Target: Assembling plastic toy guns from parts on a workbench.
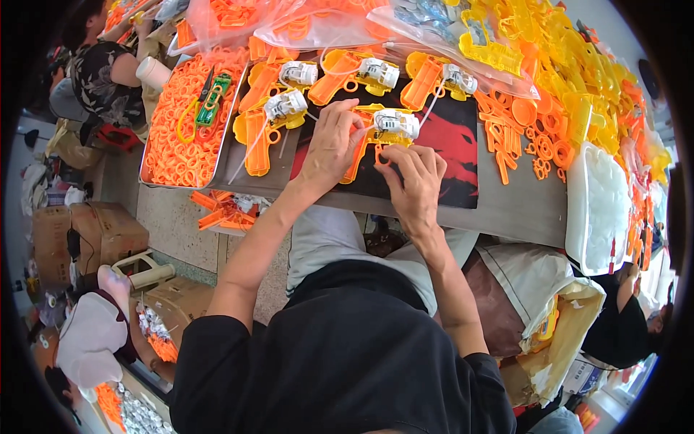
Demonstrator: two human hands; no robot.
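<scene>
Left hand (332, 145) is pinching an orange toy gun (396, 125), right hand (418, 184) pinching its little ring (382, 155), gun between them over a black-and-red mat (448, 148). Tray (228, 130) of orange rings (188, 155) off to their left, cardboard boxes (90, 239) way further out.

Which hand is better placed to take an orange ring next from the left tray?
Left hand, probably: it is nearer the tray than the right hand; both are at the toy gun.

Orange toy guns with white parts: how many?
5: back-left gun, back-middle gun, back-right gun, front-left gun, front-right gun. More may be hidden.
</scene>
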